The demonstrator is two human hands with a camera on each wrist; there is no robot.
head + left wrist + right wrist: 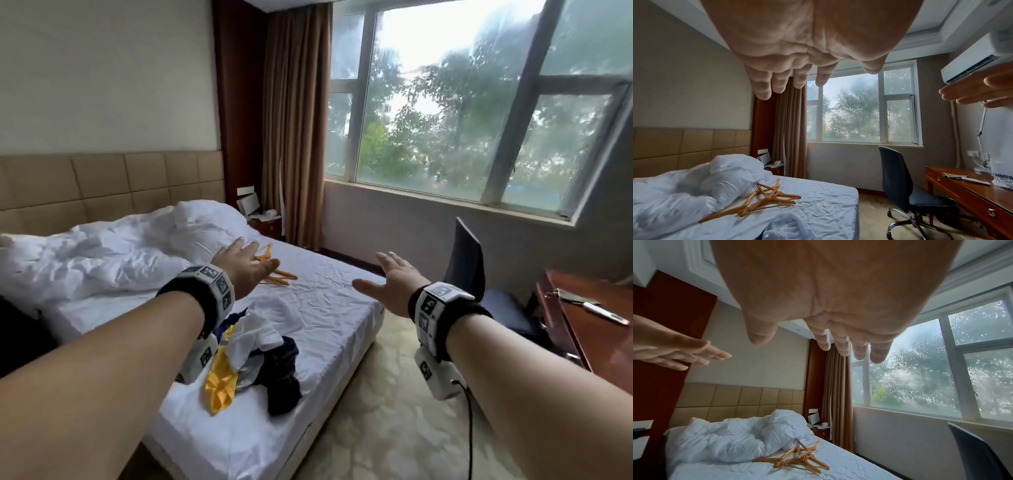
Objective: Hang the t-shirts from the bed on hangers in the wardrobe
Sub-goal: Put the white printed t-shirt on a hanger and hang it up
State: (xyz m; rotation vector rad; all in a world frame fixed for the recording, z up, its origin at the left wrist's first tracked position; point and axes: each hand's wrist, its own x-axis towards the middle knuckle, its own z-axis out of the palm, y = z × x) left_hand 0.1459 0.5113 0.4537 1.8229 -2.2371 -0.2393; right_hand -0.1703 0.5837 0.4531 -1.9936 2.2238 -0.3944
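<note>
A heap of t-shirts (pixel 253 359), white, yellow and dark, lies on the bed (pixel 325 308) near its foot, under my left forearm. Several wooden hangers (pixel 277 272) (pixel 760 203) (pixel 799 457) lie in a pile on the sheet beside the crumpled duvet (pixel 113 260). My left hand (pixel 245 263) is stretched out flat above the bed, fingers straight, holding nothing. My right hand (pixel 390 277) is held out beyond the bed's right edge, fingers spread and empty. The wardrobe is not in view.
A dark office chair (pixel 476 274) stands right of the bed in front of a wooden desk (pixel 596 342) with small items on it. A large window (pixel 462 102) and brown curtain (pixel 294 120) fill the far wall. A nightstand (pixel 267 222) sits by the headboard.
</note>
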